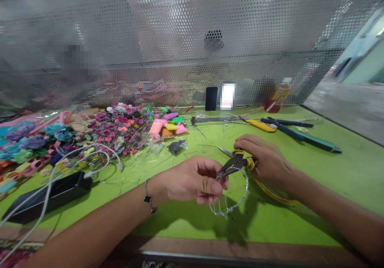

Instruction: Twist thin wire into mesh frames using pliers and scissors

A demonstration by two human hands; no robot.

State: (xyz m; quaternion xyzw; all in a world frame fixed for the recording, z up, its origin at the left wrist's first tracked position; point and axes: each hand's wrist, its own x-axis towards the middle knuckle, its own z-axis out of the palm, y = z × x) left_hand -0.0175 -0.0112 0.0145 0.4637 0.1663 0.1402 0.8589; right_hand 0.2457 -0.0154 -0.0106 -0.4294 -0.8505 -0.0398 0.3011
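Gripping yellow-handled pliers point(240, 161) in R hand point(265, 160), tips at silver wire loop point(232, 196). L hand point(193, 180) pinching loop, fingers curled, bracelet point(147, 192) on wrist. Loop held up over green table point(192, 216). Black box point(48, 196) w/ white cable point(52, 180) to L. Further off: heap of small flowers point(117, 130), green-handled pliers point(318, 142), black phone point(211, 98), bottle point(277, 96), metal mesh screen point(180, 32).
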